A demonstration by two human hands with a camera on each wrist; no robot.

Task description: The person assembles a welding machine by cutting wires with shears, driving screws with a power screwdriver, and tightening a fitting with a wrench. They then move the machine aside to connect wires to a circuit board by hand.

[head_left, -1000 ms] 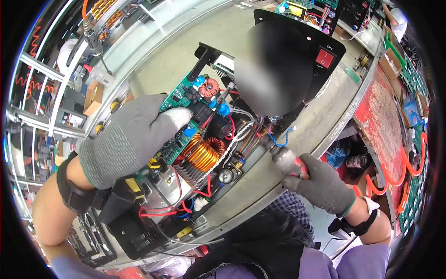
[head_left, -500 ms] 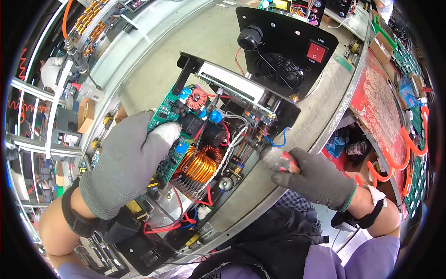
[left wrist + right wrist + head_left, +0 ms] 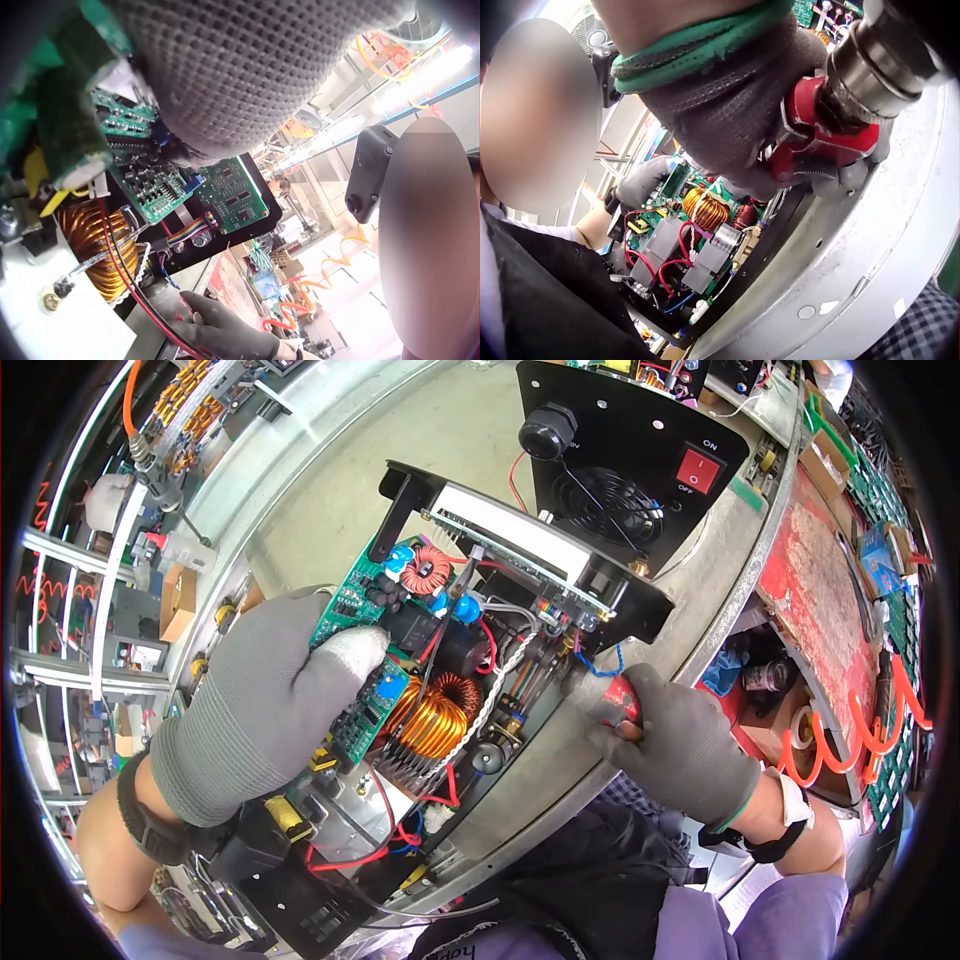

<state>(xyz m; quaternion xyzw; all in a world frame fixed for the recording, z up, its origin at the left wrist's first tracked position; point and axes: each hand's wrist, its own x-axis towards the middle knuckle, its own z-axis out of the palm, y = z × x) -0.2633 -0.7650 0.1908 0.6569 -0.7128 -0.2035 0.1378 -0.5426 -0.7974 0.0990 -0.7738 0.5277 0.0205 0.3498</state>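
Note:
In the head view my gloved left hand (image 3: 262,695) grips the outer edge of an upright green circuit board (image 3: 350,605), thumb laid over its top. The board belongs to an opened power unit with a copper-wound coil (image 3: 437,715), red wires and a white-topped part (image 3: 515,535) on its end plate. My gloved right hand (image 3: 690,745) curls round a red-and-silver tool (image 3: 832,139) at the unit's front right corner. The tool's front end overlaps the corner near a twisted blue wire (image 3: 605,668); its tip is hidden.
Behind the unit stands a black panel (image 3: 640,420) with a red ON/OFF switch (image 3: 695,470) and a fan. A hanging screwdriver (image 3: 155,475) is at the left. Orange coiled hose (image 3: 850,730) and a worn red board (image 3: 795,580) lie right, beyond the bench's metal edge (image 3: 745,575).
The head view has shifted, and the black panel and fan blurred earlier now show. My left hand keeps its hold on the board. My right hand has drawn closer to the unit's corner with the tool.

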